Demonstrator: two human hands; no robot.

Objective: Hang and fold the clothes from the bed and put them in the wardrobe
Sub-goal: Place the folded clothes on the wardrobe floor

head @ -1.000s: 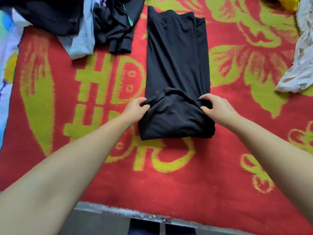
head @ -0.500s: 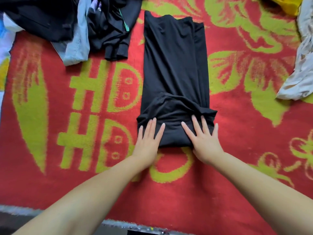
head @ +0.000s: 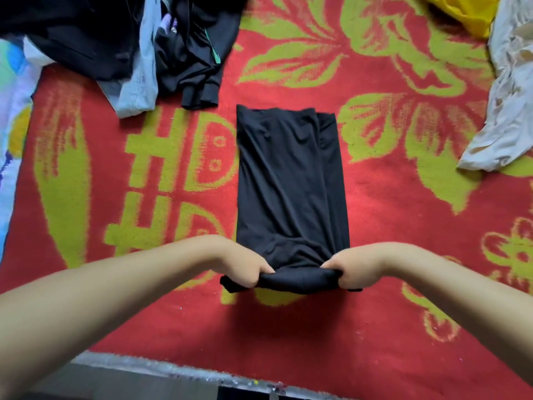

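At the lower centre of the frame, both hands grip the near end of a black garment (head: 288, 180) that lies lengthwise on a red blanket (head: 375, 226) patterned in yellow-green. The garment is folded into a long narrow strip running from the middle of the frame down toward the hands, its far end flat and square, its near end bunched into a thick roll or fold between the hands.

The left hand (head: 248, 269) comes in from the lower left, forearm bare and stretched diagonally across the blanket, wrist bent so the knuckles face up; its fingers curl around the left end of the bunched fold, and a small corner of black cloth sticks out to the left beneath it. The right hand (head: 352, 271) comes in from the lower right, forearm likewise bare, wrist arched, fingers curled under and the thumb on top, pinching the right end of the fold. The two hands sit level with each other, with the roll of cloth spanning the gap between them.

At the upper left lies a pile of dark clothes (head: 187, 47) with a pale blue piece (head: 141, 82) among them. A yellow item (head: 467, 13) shows at the upper right corner, and a white crumpled garment (head: 507, 111) lies along the right edge. A grey bed edge (head: 173, 368) runs along the bottom.
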